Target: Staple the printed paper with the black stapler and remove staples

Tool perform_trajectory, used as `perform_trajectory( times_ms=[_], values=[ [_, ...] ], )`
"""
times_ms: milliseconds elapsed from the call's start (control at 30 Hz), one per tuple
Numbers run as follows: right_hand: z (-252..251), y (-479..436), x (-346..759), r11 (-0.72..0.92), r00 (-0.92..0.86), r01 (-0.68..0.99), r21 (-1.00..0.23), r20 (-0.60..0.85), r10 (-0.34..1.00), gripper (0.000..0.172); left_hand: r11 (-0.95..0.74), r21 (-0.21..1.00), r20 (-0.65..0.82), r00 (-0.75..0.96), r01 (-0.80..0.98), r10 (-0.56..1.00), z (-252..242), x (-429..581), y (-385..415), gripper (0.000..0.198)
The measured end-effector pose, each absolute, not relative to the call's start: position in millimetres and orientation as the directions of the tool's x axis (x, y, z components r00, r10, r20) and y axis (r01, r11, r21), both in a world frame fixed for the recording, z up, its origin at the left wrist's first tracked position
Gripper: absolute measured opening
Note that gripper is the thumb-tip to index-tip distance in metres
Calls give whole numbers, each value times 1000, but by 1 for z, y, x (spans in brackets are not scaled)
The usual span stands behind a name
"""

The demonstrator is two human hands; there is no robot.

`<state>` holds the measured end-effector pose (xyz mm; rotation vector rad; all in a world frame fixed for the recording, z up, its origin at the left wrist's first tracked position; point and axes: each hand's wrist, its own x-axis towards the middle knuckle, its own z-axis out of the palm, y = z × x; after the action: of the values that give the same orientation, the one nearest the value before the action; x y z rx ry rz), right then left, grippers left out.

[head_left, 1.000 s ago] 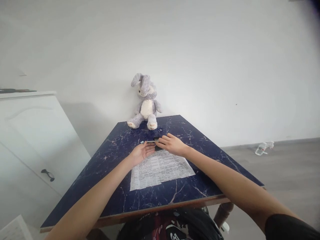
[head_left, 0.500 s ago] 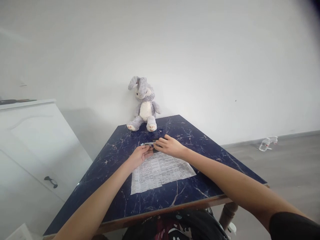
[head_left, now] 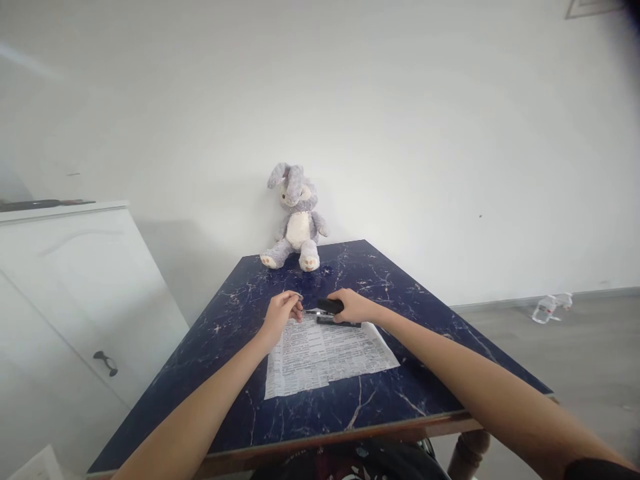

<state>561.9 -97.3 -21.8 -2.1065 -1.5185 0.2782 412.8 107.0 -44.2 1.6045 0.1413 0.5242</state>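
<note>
A black stapler lies over the far part of a printed sheet of paper, its parts spread apart with a metal strip showing toward the left. My right hand is closed around the stapler's black upper part. Just left of the metal strip, my left hand is pinched, thumb against forefinger. Something small and pale shows at those fingertips, too small to name. The sheet lies flat beneath both hands, with dense lines of print.
A grey plush rabbit sits at the far end of the dark blue marbled table, against the wall. On the left stands a white cabinet with a dark handle. Clear plastic items lie on the floor at right.
My hands have moved apart. The stapler, earlier mostly hidden between them, now shows spread apart in my right hand. My left hand has come away from its metal part, fingers pinched.
</note>
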Motion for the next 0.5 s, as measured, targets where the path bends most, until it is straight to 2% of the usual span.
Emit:
perform_trajectory(
  times_ms=[67, 167, 233, 333, 433, 500],
  values=[
    [-20, -98, 558, -167, 276, 862, -479, 165, 947, 25, -208, 947, 304, 887, -243, 347, -42, 411, 102, 32],
    [-14, -101, 552, -28, 193, 928, -371, 415, 889, 46, -334, 904, 358, 900, -267, 248, -39, 407, 95, 34],
    [-9, -102, 547, 116, 78, 950, -291, 579, 811, 54, -367, 889, 357, 916, -273, 183, -38, 405, 90, 35],
    [-7, -101, 539, 278, -99, 946, -165, 670, 735, 44, -378, 880, 345, 934, -287, 93, -39, 402, 86, 36],
    [-12, -98, 532, 275, -184, 961, -25, 687, 703, 23, -374, 871, 353, 935, -319, 23, -39, 400, 84, 37],
    [-15, -97, 529, 250, -228, 966, 66, 673, 703, 20, -364, 870, 361, 933, -333, 9, -39, 399, 84, 36]
  ],
)
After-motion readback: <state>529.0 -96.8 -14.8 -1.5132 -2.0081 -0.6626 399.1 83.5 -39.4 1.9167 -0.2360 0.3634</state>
